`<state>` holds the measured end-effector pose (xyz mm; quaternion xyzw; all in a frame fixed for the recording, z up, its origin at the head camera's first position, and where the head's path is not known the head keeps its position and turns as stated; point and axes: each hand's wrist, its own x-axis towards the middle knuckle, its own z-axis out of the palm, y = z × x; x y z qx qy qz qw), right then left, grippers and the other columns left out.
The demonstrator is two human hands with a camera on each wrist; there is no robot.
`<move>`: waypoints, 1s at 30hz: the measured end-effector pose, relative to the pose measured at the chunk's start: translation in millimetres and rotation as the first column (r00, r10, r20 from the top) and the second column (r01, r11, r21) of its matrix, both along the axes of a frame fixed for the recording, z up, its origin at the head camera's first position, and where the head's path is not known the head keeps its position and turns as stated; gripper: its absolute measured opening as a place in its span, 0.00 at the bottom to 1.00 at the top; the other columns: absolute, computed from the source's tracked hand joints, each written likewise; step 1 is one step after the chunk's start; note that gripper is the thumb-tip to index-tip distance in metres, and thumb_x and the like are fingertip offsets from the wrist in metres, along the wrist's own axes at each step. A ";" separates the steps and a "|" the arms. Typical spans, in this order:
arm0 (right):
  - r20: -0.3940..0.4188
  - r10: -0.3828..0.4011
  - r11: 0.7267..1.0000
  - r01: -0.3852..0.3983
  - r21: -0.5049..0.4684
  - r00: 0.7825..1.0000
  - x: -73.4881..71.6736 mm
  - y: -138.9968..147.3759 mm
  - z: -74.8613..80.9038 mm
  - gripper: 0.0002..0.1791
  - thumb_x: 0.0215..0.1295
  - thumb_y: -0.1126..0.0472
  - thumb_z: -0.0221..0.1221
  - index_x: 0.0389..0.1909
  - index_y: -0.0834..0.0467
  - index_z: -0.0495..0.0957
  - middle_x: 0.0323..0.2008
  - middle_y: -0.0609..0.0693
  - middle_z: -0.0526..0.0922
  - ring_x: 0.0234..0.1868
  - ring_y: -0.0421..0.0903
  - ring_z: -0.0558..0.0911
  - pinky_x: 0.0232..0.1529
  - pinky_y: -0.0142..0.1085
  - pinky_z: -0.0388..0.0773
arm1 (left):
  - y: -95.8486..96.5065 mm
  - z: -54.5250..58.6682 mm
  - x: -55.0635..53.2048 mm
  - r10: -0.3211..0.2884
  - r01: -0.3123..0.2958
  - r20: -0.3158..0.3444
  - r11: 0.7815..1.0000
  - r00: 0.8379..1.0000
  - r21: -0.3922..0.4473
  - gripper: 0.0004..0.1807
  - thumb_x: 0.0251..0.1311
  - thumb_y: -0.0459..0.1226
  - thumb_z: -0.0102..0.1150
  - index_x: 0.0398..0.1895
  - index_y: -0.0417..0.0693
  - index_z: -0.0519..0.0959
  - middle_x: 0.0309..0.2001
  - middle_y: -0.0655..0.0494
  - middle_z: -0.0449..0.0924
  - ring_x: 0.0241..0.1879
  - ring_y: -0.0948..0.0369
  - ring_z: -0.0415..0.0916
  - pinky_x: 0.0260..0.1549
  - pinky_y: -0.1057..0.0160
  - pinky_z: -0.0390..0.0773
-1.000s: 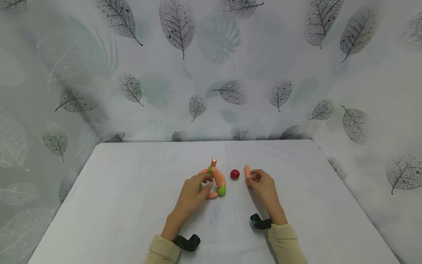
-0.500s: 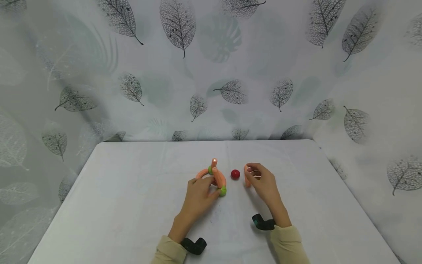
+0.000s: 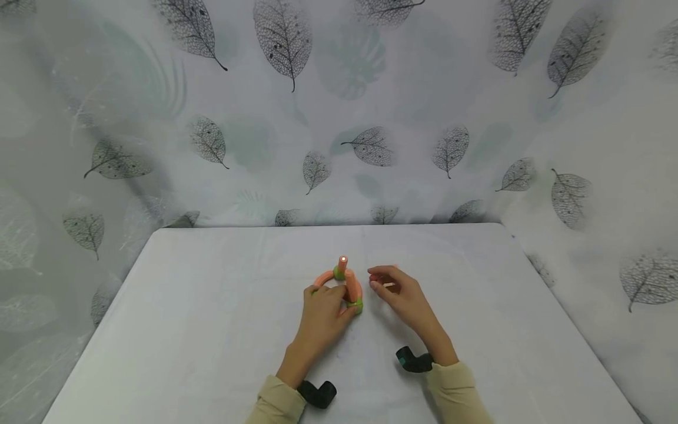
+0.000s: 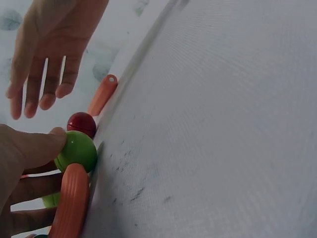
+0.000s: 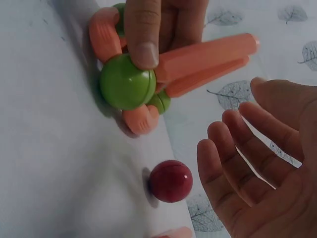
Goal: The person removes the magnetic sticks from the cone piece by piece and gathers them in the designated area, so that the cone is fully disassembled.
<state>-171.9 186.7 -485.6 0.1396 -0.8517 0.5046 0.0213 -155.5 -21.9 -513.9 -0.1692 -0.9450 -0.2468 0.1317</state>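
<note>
On the white table, my left hand (image 3: 322,312) holds a toy frame of curved orange pieces (image 3: 323,278) joined by green balls. Its thumb presses the near green ball (image 4: 79,151), and its fingers reach round behind, partly hidden. Orange rods (image 5: 210,55) stand up from the green balls. My right hand (image 3: 405,297) hovers over a red ball (image 5: 171,181) with its fingers loosely bent and apart from it. Past the red ball lies a loose orange rod (image 4: 103,95), mostly covered by my right hand in the head view.
The white table (image 3: 212,330) spreads out on both sides of the hands. Behind it and at the sides hangs a pale curtain with a leaf print (image 3: 286,35). Each wrist wears a black camera mount (image 3: 318,394).
My right hand has left the loose orange rod and moved left to the red ball. My left hand has shifted right along the frame, its thumb now at the near green ball.
</note>
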 end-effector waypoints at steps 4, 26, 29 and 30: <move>-0.017 0.044 0.999 -0.044 -0.012 0.999 1.5 -5.9 -1.0 0.18 0.73 0.54 0.64 0.61 0.52 0.82 0.54 0.51 0.87 0.52 0.47 0.84 0.52 0.38 0.83 | 1.0 1.5 0.6 -0.010 0.009 -0.026 1.000 1.000 -0.019 0.14 0.59 0.52 0.74 0.35 0.58 0.80 0.33 0.64 0.87 0.38 0.59 0.81 0.56 0.42 0.71; -0.031 0.190 0.980 -0.192 -0.052 0.981 3.2 -9.4 -5.4 0.17 0.71 0.60 0.66 0.58 0.56 0.80 0.53 0.53 0.86 0.53 0.51 0.89 0.53 0.34 0.85 | 1.0 -3.1 3.0 -0.004 0.007 -0.047 0.998 0.999 0.069 0.09 0.59 0.49 0.73 0.33 0.58 0.85 0.32 0.65 0.88 0.37 0.59 0.81 0.58 0.43 0.68; -0.030 0.205 0.976 -0.207 -0.074 0.978 3.0 -9.0 -5.7 0.17 0.71 0.61 0.66 0.58 0.59 0.80 0.54 0.55 0.86 0.54 0.52 0.88 0.53 0.33 0.85 | 1.0 -4.3 2.5 0.002 0.002 -0.051 0.997 0.999 0.073 0.08 0.59 0.49 0.74 0.34 0.59 0.86 0.33 0.66 0.88 0.38 0.60 0.81 0.58 0.44 0.69; -0.030 0.210 0.974 -0.212 -0.080 0.977 2.9 -9.0 -5.6 0.17 0.71 0.61 0.66 0.57 0.60 0.80 0.54 0.55 0.86 0.54 0.52 0.88 0.53 0.32 0.85 | 1.0 -4.6 2.4 0.004 0.000 -0.052 0.997 0.999 0.075 0.08 0.58 0.49 0.74 0.34 0.59 0.86 0.33 0.66 0.88 0.38 0.60 0.82 0.59 0.44 0.69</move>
